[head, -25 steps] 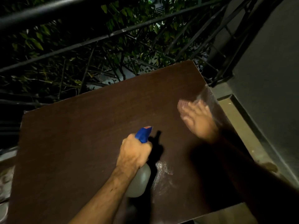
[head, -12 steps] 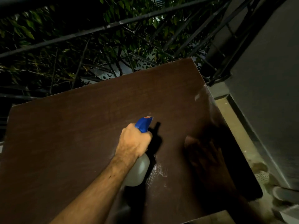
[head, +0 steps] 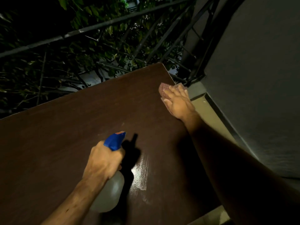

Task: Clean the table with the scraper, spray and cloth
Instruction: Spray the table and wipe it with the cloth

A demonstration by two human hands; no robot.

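The left hand (head: 103,161) was clenched around the neck of the spray bottle (head: 108,190), just under its blue trigger head (head: 114,141), and the nozzle pointed over the middle of the brown table (head: 56,135). The right hand (head: 177,103) lay flat with straight fingers on a pinkish cloth (head: 164,91) and pressed it on the far right corner of the table, near the edge. A wet shine (head: 141,172) was visible just right of the bottle. The scraper was not in view.

The cloth looked thin and soft, so I judge it would bunch or slide off the edge unless the palm kept it spread. The translucent plastic bottle seemed light but perhaps slippery when wet; the neck is the safe place to hold it.
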